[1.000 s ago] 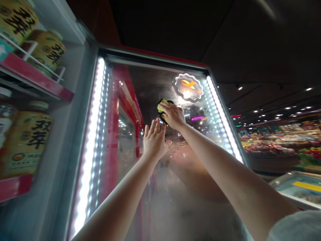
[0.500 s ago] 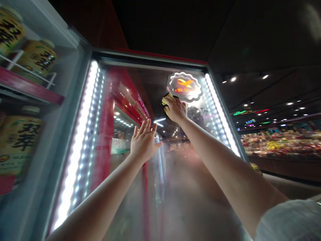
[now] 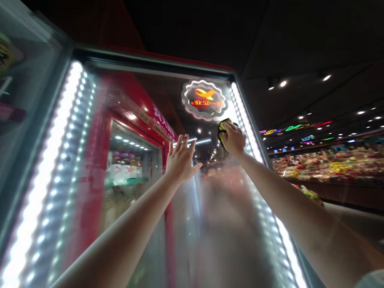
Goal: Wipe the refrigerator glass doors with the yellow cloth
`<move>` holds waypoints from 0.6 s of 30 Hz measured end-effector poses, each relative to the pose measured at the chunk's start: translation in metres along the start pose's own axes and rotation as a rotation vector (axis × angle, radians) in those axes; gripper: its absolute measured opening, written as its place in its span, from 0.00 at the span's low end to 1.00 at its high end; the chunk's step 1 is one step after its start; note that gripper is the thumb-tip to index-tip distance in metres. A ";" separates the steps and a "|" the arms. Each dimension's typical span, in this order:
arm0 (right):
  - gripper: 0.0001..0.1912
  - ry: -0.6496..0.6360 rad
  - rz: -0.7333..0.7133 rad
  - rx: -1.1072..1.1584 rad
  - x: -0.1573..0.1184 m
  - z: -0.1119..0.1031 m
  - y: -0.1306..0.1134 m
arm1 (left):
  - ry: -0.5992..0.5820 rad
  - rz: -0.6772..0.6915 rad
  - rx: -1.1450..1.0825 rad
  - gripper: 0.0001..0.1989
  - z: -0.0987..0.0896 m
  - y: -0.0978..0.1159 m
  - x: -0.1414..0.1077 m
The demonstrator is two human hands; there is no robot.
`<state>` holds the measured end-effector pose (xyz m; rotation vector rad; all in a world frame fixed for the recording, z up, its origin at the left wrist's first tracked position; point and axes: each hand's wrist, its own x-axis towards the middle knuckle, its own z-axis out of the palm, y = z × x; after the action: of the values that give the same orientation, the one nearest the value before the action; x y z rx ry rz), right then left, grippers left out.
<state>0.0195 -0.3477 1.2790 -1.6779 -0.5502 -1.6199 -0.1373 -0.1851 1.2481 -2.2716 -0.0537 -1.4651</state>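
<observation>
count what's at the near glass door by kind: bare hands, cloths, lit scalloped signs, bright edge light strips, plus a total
Bare hands: 2 (left hand, right hand)
Cloths: 1 (yellow-and-black cloth)
Lit scalloped signs: 1 (orange-and-white sign)
Bright edge light strips: 2 (left strip, right strip)
Total: 6

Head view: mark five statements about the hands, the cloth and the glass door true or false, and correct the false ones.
1. The right hand holds a yellow and black cloth. True.
2. The left hand grips a bottle. False: it is open and holds nothing.
3. A light strip runs along the picture-left side of the glass door. True.
4. The scalloped sign is dark. False: it is lit, white and orange.
5. In the picture, the cloth appears below the sign. True.
</observation>
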 end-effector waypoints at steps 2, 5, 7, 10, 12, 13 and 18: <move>0.27 0.023 0.074 -0.019 -0.007 0.002 0.010 | -0.017 -0.025 0.012 0.42 0.005 0.006 0.004; 0.27 -0.044 -0.113 -0.024 -0.022 0.007 -0.005 | -0.012 -0.052 0.029 0.42 0.011 0.009 0.007; 0.27 -0.101 -0.289 -0.009 -0.021 0.011 -0.019 | -0.005 -0.047 0.046 0.41 0.014 0.009 0.009; 0.28 -0.116 -0.347 0.006 0.001 0.014 -0.021 | 0.010 -0.034 0.075 0.40 0.017 0.007 0.009; 0.28 -0.084 -0.251 0.008 0.016 0.015 -0.008 | 0.007 -0.026 0.085 0.40 0.017 0.006 0.008; 0.28 -0.056 -0.173 0.003 0.019 0.015 -0.002 | 0.002 -0.022 0.086 0.40 0.017 0.006 0.008; 0.27 -0.012 0.038 -0.034 -0.004 0.017 -0.008 | 0.005 -0.037 0.070 0.42 0.017 0.007 0.007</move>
<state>0.0246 -0.3289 1.2781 -1.7139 -0.4971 -1.6011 -0.1172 -0.1863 1.2462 -2.2223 -0.1437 -1.4642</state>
